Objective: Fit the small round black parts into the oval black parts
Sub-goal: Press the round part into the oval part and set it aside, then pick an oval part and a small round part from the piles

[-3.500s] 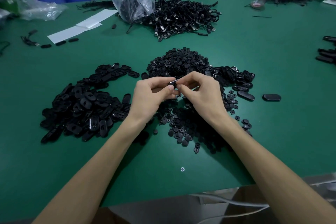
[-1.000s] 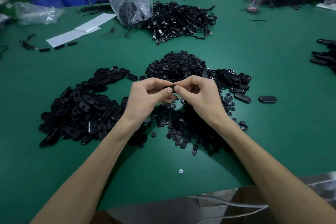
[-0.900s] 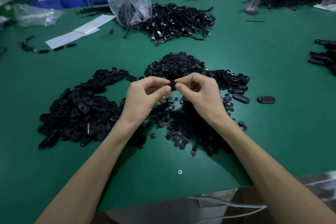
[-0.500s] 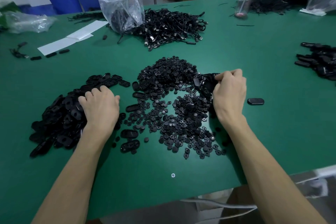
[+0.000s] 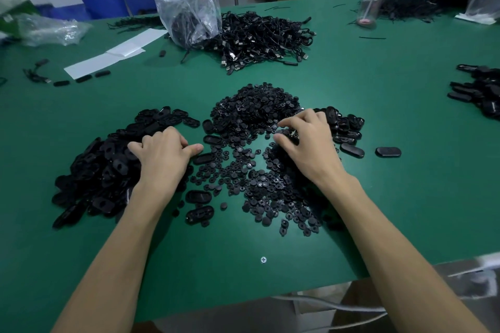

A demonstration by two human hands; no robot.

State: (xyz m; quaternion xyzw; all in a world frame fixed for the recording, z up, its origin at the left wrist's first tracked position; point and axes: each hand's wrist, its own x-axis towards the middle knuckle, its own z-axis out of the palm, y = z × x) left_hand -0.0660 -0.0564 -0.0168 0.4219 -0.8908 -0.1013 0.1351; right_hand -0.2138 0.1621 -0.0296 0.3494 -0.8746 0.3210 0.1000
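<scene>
On the matte green table (image 5: 392, 211), far left, lie crumpled clear plastic (image 5: 51, 31) and flat white paper sheets (image 5: 116, 55); nearer, a loose heap of oval black parts (image 5: 100, 167) spreads over the mat, smooth, flat and rounded at the ends; the left hand (image 5: 162, 159) rests on its right edge, fingers curled into the pile, thumb stretched toward a stray oval, and I cannot tell whether it grips anything; behind, a wrinkled clear bag (image 5: 189, 8) with something dark inside stands against a tangled mound of black cables (image 5: 259, 38); in the middle the small round black parts (image 5: 254, 113) lie heaped and scattered like buttons; the right hand (image 5: 311, 149) bends over them, fingertips down among the discs, and I cannot tell its grip either; just right sit more ovals (image 5: 346, 127) and one lone oval (image 5: 388, 151); a clear bottle (image 5: 372, 0) stands far back; another dark pile (image 5: 481, 92) lies at the right edge.
</scene>
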